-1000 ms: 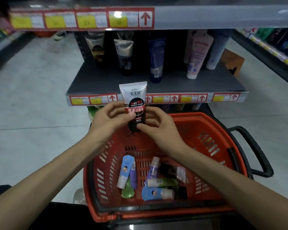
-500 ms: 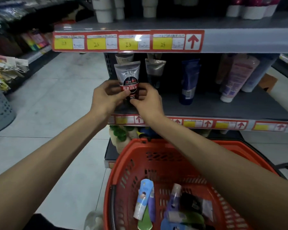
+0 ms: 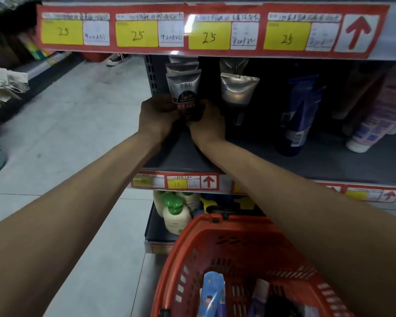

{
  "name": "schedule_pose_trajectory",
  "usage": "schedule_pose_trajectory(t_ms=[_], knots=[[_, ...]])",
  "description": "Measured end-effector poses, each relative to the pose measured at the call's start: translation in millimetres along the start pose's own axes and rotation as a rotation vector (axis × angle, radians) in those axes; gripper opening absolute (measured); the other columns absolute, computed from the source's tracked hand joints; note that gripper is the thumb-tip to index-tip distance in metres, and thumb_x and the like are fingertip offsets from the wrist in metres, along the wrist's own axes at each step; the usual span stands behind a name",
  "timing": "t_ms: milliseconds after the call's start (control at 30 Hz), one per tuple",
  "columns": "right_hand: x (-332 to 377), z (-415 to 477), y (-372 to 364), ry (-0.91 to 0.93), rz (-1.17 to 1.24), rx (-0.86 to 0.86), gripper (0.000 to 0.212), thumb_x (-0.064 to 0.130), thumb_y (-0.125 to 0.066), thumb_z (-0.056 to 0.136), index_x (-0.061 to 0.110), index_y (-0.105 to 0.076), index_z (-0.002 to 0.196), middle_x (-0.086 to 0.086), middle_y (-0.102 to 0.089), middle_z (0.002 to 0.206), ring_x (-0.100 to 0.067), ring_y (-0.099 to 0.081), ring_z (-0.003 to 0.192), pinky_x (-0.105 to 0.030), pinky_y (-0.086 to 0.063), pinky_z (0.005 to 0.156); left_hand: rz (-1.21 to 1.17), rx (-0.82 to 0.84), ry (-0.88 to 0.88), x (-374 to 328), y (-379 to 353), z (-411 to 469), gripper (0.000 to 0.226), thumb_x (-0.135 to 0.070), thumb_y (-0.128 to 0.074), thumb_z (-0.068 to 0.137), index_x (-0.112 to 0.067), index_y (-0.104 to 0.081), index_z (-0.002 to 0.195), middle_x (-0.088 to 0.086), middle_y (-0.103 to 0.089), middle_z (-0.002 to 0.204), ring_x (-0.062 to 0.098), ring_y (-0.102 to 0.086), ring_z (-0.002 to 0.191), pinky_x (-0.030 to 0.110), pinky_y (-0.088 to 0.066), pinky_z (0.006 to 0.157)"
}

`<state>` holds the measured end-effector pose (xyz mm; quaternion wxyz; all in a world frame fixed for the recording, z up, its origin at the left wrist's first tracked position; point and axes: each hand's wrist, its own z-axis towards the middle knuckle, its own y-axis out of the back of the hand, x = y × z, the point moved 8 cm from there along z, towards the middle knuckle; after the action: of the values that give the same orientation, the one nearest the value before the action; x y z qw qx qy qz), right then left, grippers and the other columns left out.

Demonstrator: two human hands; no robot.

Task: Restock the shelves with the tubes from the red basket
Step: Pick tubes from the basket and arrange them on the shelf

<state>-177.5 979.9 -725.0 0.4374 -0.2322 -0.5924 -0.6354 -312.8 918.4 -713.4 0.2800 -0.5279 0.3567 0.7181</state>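
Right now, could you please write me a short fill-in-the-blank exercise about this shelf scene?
1. The tube, gripped by the left hand and the right hand, has its silver end pointing ____.
2. The yellow labels above it all read ____.
3. The plastic basket is ____.
4. The bottle on the lower shelf has a ____ cap.
Missing words: up, 25, red, green.

A grey shelf [image 3: 261,161] is carrying tubes. Silver tubes [image 3: 238,88] are standing left, a blue tube [image 3: 300,115] and pink tube [image 3: 375,120] rightward.
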Motion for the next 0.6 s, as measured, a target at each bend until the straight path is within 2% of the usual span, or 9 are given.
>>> schedule_pose_trajectory(t_ms=[100,200,267,367,433,500,600], knots=[[-1,9,-5,-0.010,-0.012,0.003,0.039,0.017,-0.068,0.093,0.013,-0.059,0.131,-0.008,-0.063,0.134,-0.026,-0.059,0.125,-0.032,-0.046,0.100,-0.017,0.005,-0.001,3,-2,6,0.027,-0.001,-0.082,0.079,-0.025,-0.072,0.072,-0.005,-0.075,0.073,0.017,-0.074,0.077,0.041,-0.063,0.079],[-2,10,-5,-0.038,0.003,0.001,0.041,0.016,-0.069,0.092,0.011,-0.058,0.131,-0.009,-0.063,0.133,-0.027,-0.059,0.124,-0.032,-0.046,0.100,-0.034,-0.030,0.024,5,0,7,0.024,-0.002,-0.083,0.076,-0.017,-0.069,0.087,0.010,-0.076,0.088,0.026,-0.076,0.087,0.047,-0.063,0.082],[-2,7,-5,-0.059,-0.011,0.010,0.044,0.017,-0.070,0.092,0.009,-0.056,0.133,-0.010,-0.061,0.136,-0.027,-0.057,0.127,-0.031,-0.045,0.101,-0.029,-0.033,0.059,5,1,3,0.028,-0.002,-0.084,0.074,-0.018,-0.067,0.089,0.013,-0.075,0.095,0.029,-0.076,0.092,0.050,-0.062,0.084],[-1,-5,-2,-0.112,-0.020,0.025,0.044,0.016,-0.070,0.091,0.009,-0.057,0.132,-0.010,-0.063,0.133,-0.028,-0.060,0.124,-0.027,-0.046,0.091,-0.007,-0.053,0.105,1,6,-7,0.035,-0.003,-0.086,0.067,-0.023,-0.066,0.088,0.014,-0.076,0.099,0.031,-0.075,0.093,0.052,-0.061,0.085],[1,-19,4,-0.145,0.015,0.018,0.043,0.015,-0.072,0.089,0.010,-0.059,0.129,-0.010,-0.065,0.129,-0.029,-0.063,0.119,-0.026,-0.047,0.086,-0.011,-0.068,0.133,-6,11,-18,0.037,-0.004,-0.086,0.067,-0.024,-0.065,0.090,0.012,-0.076,0.100,0.029,-0.075,0.093,0.049,-0.061,0.086],[5,-38,13,-0.150,0.059,0.023,0.046,0.013,-0.073,0.087,0.011,-0.058,0.130,-0.011,-0.066,0.128,-0.031,-0.063,0.118,-0.029,-0.050,0.089,-0.003,-0.077,0.134,-17,14,-34,0.035,-0.005,-0.085,0.072,-0.028,-0.064,0.089,0.005,-0.075,0.097,0.024,-0.074,0.092,0.042,-0.061,0.087],[13,-67,32,-0.126,0.141,0.044,0.048,0.012,-0.073,0.086,0.011,-0.056,0.131,-0.013,-0.068,0.123,-0.034,-0.064,0.115,-0.039,-0.054,0.095,0.024,-0.050,0.075,-39,11,-65,0.028,-0.006,-0.081,0.081,-0.027,-0.063,0.085,-0.007,-0.069,0.085,0.014,-0.069,0.082,0.023,-0.058,0.075]])
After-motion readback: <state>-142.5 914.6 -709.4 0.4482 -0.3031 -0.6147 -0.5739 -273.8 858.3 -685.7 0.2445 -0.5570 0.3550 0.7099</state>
